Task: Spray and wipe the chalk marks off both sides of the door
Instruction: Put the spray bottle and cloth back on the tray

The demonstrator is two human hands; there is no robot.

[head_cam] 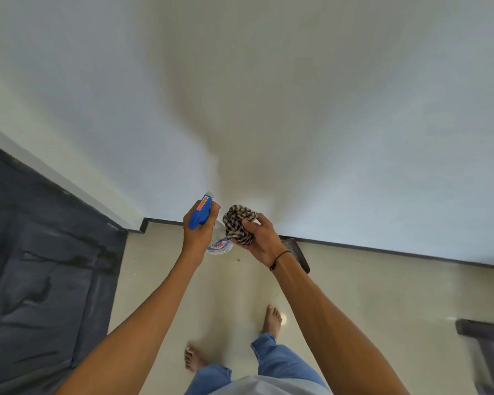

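Left hand wrapped round blue-triggered white plastic spray bottle, nozzle aimed at plain white wall. Right hand clutching bunched black-and-cream checked cloth, just beside bottle. Both raised ahead at wall's foot, above cream tiled floor. Door not identifiable. Dark grey mattress far left.

One spray bottle, one cloth, two hands.

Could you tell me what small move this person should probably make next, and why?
Probably turn left toward the dark door: the left hand grips the spray bottle, the right hand holds the bunched checked cloth, yet both face a bare white wall.
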